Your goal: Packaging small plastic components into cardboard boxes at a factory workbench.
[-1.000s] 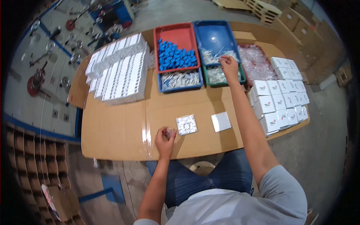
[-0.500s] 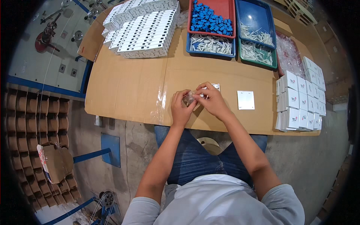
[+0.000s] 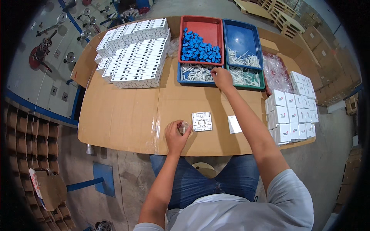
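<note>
My left hand (image 3: 177, 135) is closed round a small clear plastic bag (image 3: 185, 125) near the table's front edge. Beside it lies a square white frame (image 3: 202, 122) with a round metallic middle. My right hand (image 3: 222, 79) reaches far out to the right end of a blue tray (image 3: 197, 82) of small white pieces (image 3: 194, 72). Its fingers are drawn together at the pieces; whatever is between them is too small to make out. A flat white plate (image 3: 234, 124) lies right of the frame, partly behind my right forearm.
A red tray (image 3: 200, 22) of blue parts stands at the back, next to a blue tray (image 3: 239, 34) and a green tray (image 3: 248, 87) of white pieces. Clear bags (image 3: 275, 71) fill another tray. Stacked white boxes stand left (image 3: 135, 57) and right (image 3: 289, 115).
My right hand has left the bag and stretched forward to the tray of white pieces. My left hand keeps the bag. The view has tilted up, and the square frame is now uncovered.
</note>
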Action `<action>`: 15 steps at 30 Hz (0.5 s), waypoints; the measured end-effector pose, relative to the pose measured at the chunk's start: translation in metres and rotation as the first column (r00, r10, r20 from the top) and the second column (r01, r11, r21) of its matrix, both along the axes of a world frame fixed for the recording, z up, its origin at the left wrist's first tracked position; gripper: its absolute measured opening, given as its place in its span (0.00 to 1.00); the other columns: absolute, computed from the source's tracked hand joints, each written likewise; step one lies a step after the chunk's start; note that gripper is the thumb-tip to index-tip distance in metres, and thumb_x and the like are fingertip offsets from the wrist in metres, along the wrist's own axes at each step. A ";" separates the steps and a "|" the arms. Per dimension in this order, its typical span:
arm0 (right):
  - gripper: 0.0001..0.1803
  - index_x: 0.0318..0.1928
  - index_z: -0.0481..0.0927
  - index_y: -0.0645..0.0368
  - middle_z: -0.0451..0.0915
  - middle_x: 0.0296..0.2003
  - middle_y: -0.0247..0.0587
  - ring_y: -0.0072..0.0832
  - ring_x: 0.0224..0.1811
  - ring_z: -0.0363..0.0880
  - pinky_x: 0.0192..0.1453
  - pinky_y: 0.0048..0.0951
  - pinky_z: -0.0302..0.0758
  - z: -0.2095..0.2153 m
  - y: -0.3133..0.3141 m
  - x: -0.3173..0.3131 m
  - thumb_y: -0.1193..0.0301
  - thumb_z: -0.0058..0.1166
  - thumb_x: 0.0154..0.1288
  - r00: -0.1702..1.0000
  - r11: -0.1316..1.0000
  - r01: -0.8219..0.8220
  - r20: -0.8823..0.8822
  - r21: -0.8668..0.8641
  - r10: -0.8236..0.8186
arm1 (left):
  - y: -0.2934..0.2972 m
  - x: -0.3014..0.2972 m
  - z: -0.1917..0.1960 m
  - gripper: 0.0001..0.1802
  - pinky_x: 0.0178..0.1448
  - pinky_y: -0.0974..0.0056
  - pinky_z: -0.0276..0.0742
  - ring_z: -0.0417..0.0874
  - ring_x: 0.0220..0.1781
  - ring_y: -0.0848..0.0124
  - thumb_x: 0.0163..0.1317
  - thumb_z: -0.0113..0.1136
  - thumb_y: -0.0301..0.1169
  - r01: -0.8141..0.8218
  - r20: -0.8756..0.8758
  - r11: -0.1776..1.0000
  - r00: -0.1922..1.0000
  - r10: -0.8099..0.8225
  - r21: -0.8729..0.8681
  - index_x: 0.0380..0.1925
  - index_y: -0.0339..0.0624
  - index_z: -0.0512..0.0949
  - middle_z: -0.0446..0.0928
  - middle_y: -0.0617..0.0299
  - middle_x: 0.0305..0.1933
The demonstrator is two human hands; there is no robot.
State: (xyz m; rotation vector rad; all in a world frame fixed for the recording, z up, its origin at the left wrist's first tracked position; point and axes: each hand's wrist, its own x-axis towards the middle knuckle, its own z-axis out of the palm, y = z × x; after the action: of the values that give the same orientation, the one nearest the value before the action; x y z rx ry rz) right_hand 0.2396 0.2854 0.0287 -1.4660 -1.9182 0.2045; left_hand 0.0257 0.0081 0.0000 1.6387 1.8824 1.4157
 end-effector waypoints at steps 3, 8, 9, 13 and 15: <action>0.09 0.31 0.91 0.50 0.87 0.36 0.42 0.43 0.45 0.86 0.50 0.50 0.73 0.002 0.009 -0.018 0.59 0.69 0.58 0.928 0.991 0.055 0.372 -0.119 -0.006 | 0.000 -0.001 0.000 0.21 0.49 0.57 0.78 0.82 0.41 0.61 0.55 0.81 0.38 -0.001 -0.013 1.000 1.000 0.001 -0.007 0.42 0.39 0.84 0.82 0.56 0.38; 0.08 0.31 0.91 0.48 0.87 0.38 0.39 0.41 0.46 0.87 0.53 0.54 0.71 -0.001 0.017 -0.032 0.60 0.70 0.55 0.925 0.957 0.174 0.373 -0.234 -0.077 | 0.001 -0.001 0.001 0.22 0.52 0.55 0.74 0.83 0.42 0.61 0.53 0.81 0.41 0.003 -0.013 1.000 1.000 -0.003 -0.026 0.42 0.42 0.83 0.83 0.59 0.38; 0.08 0.31 0.92 0.47 0.88 0.38 0.38 0.41 0.46 0.86 0.53 0.53 0.70 -0.001 0.017 -0.034 0.59 0.69 0.55 0.928 0.954 0.154 0.369 -0.259 -0.050 | 0.002 -0.002 0.001 0.22 0.52 0.55 0.74 0.83 0.42 0.61 0.53 0.81 0.41 0.002 -0.020 1.000 1.000 -0.002 -0.029 0.42 0.42 0.83 0.83 0.59 0.38; 0.07 0.34 0.92 0.43 0.89 0.38 0.35 0.39 0.46 0.87 0.54 0.50 0.69 0.000 0.017 -0.033 0.58 0.67 0.57 0.957 0.948 0.091 0.292 -0.304 0.002 | 0.001 -0.005 -0.002 0.23 0.53 0.55 0.74 0.83 0.42 0.61 0.53 0.81 0.42 -0.007 -0.021 1.000 1.000 0.007 -0.018 0.42 0.42 0.83 0.83 0.60 0.38; 0.07 0.35 0.92 0.42 0.89 0.38 0.34 0.38 0.46 0.87 0.53 0.48 0.69 -0.005 0.026 -0.021 0.58 0.67 0.58 0.985 0.944 0.060 0.173 -0.324 -0.003 | 0.002 -0.003 -0.002 0.23 0.53 0.55 0.74 0.83 0.42 0.61 0.53 0.81 0.42 -0.008 -0.015 1.000 1.000 0.008 -0.013 0.42 0.42 0.83 0.83 0.60 0.39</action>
State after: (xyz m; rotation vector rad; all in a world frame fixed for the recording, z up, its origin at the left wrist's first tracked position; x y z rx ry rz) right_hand 0.2188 0.3117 0.0237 -1.7809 -2.0690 0.4131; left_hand 0.0224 0.0101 -0.0021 1.6420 1.9044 1.3952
